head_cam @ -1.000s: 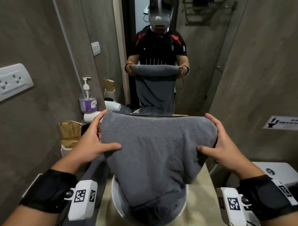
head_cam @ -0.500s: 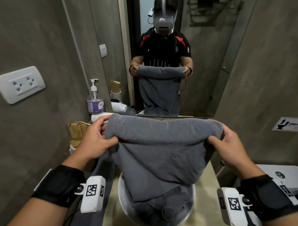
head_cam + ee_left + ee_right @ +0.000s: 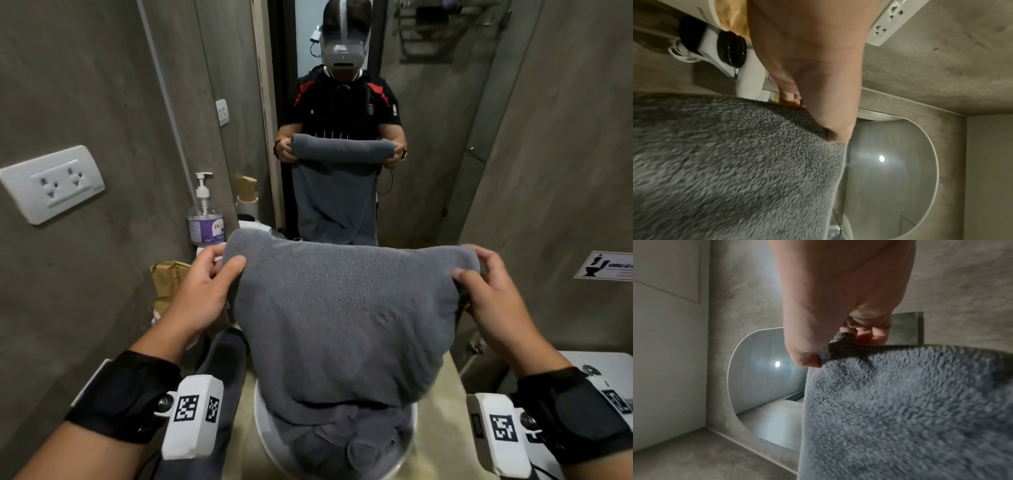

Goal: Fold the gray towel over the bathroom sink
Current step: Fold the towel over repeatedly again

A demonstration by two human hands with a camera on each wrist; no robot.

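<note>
Both hands, left hand & right hand, are pinching the gray towel corners; it's folded once, bottom still sagging into sink.

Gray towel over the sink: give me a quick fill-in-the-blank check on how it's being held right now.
1. The gray towel is held up at its top corners by ____ hands.
2. The towel's lower end hangs down into the white ____.
3. The left hand grips the corner nearest the clear pump bottle, while the right hand ____ the other corner.
4. The pump bottle stands on the person's ____ side.

Missing words: both; sink; pinches; left
</note>
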